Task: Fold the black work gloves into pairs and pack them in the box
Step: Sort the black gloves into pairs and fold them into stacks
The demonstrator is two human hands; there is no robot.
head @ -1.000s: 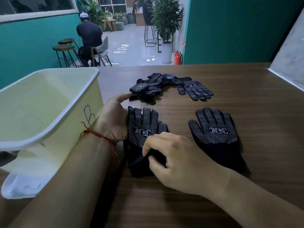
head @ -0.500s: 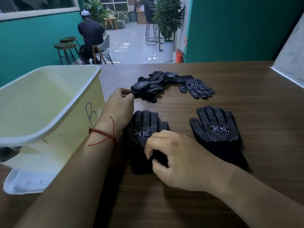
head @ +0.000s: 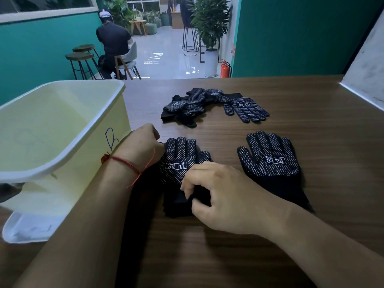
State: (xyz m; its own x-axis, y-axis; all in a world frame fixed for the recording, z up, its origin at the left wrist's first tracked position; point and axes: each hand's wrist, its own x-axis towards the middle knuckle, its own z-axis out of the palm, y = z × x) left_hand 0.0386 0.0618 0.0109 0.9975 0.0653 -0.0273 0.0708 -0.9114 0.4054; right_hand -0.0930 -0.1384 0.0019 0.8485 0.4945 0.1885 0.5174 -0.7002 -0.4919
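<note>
A black dotted work glove [head: 180, 159] lies palm up on the wooden table [head: 311, 121] in front of me. My right hand [head: 218, 196] pinches its cuff between thumb and fingers. My left hand [head: 143, 146] is curled at the glove's left edge, touching its side; whether it grips the fabric is hidden. A second glove [head: 270, 159] lies flat to the right, untouched. Further back sit a heap of black gloves [head: 187, 107] and one spread glove [head: 247, 109]. The pale yellow box [head: 62, 163] stands at my left.
A white lid [head: 27, 227] lies under the box at the table's near left. A grey wall panel [head: 365, 75] borders the table at the right. Beyond the far edge are stools [head: 81, 57], a seated person [head: 114, 42] and a potted plant [head: 209, 21].
My left hand drew back from the heap and curled shut beside the near glove. My right hand stayed on the cuff, bunching it slightly.
</note>
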